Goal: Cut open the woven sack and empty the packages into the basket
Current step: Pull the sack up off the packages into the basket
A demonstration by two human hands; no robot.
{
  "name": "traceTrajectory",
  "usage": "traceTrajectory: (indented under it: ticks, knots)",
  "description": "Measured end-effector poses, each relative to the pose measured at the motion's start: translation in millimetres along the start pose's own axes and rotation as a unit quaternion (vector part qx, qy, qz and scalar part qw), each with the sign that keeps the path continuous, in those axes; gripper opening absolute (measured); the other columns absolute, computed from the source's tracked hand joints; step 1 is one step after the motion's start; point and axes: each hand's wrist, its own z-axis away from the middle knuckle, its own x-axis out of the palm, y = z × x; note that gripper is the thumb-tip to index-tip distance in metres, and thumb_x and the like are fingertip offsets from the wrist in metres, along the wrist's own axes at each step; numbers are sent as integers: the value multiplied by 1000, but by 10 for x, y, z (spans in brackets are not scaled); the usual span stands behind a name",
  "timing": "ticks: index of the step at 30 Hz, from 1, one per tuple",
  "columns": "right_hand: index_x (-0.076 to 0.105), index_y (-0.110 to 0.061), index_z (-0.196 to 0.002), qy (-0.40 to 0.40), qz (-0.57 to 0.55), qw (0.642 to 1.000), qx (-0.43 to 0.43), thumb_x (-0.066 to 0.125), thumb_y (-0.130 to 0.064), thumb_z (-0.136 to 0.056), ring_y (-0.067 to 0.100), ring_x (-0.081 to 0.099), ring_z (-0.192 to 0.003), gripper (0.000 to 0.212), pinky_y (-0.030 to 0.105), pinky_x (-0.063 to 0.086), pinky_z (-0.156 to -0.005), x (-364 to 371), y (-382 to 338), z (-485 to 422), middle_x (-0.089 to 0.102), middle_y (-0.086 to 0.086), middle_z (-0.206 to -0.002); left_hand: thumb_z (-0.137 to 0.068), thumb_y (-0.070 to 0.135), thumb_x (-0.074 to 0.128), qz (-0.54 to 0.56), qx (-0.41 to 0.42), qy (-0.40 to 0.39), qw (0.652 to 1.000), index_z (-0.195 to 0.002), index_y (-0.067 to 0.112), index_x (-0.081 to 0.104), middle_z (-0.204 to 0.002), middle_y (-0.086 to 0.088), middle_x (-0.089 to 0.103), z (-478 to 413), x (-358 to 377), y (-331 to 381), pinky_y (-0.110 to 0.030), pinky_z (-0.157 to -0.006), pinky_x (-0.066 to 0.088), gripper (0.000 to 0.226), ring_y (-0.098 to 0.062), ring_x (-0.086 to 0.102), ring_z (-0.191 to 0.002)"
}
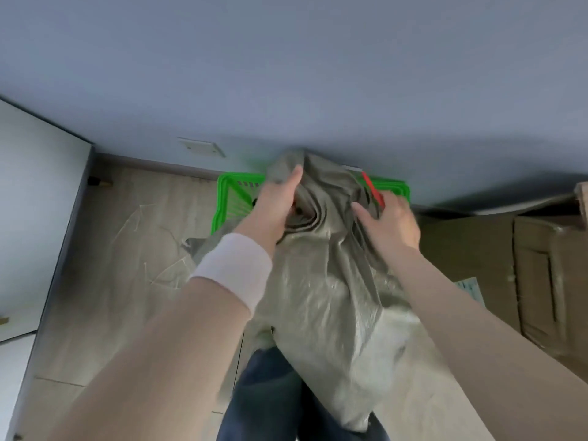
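Note:
A grey-green woven sack stands bunched between my arms, its top over the green plastic basket by the wall. My left hand, with a white wristband, grips the gathered fabric at the sack's top left. My right hand holds the sack's right side, and a red-handled cutter sticks up from that hand. The packages are hidden inside the sack. Most of the basket's inside is covered by the sack.
Cardboard boxes stand at the right. A white cabinet is at the left. Loose woven threads lie on the wooden floor left of the basket. My legs in blue jeans are below the sack.

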Motion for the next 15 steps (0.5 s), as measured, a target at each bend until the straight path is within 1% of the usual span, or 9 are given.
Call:
traceTrajectory:
  ticks: [1,3,5,6,8,9,11,13,15]
  knots:
    - [55,-10,-114,35,-2,999,-23,56,-49,-85,33,54,-105,49,35,41,-78,-89,54,74,55,12,-115,-75,53,60,-63,41,-14,997,-109,11,63,-110,-8,63,66,-109,52,-34,-101,42,54,-20,60,-105]
    - [58,-13,-109,68,-57,996,-27,59,-48,-83,23,56,-88,44,31,38,-69,-270,134,306,55,5,-103,-82,47,56,-139,118,-13,983,-120,12,60,-117,-1,61,190,-369,14,-26,-102,39,52,-13,56,-113]
    - [60,-19,-102,45,-117,992,-5,62,-44,-81,11,50,-72,32,27,37,-62,-372,195,647,53,-4,-94,-90,32,56,-182,147,-15,972,-127,15,55,-126,5,56,457,-640,-141,-18,-101,37,41,-6,51,-118]
    - [61,-23,-100,32,-131,991,2,65,-42,-80,9,49,-71,28,25,37,-62,-386,214,847,54,-7,-95,-90,29,57,-205,152,-3,967,-129,16,53,-130,4,55,545,-764,-280,-22,-104,37,41,-9,50,-122]
    - [61,-27,-101,18,-129,991,15,70,-42,-76,8,51,-79,30,23,38,-63,-359,244,1223,53,-12,-103,-87,24,62,-257,130,22,957,-133,15,48,-137,-4,50,705,-972,-573,-36,-110,35,49,-18,46,-128]
    - [61,-27,-104,12,-119,992,27,72,-44,-73,9,52,-84,36,21,38,-62,-314,275,1386,51,-13,-107,-85,21,65,-277,111,29,954,-136,14,44,-139,-7,47,769,-1033,-686,-38,-111,33,55,-20,42,-131]
    - [58,-22,-111,9,-97,993,70,74,-47,-69,12,53,-92,51,21,41,-62,-204,341,1663,47,-10,-116,-82,18,69,-295,92,28,951,-140,11,37,-140,-10,43,887,-1068,-832,-36,-112,30,67,-23,38,-133]
    - [58,-17,-115,37,-88,987,127,73,-54,-62,18,53,-99,66,29,45,-73,-38,413,1868,46,-5,-121,-80,16,71,-323,99,16,941,-141,9,34,-141,-12,41,919,-1038,-983,-34,-111,27,72,-25,36,-134]
    - [58,-12,-114,63,-95,978,172,71,-61,-56,24,54,-101,77,31,43,-77,157,475,1993,47,1,-121,-79,17,72,-347,111,2,931,-141,7,33,-143,-14,38,849,-947,-1102,-31,-112,22,74,-27,33,-136]
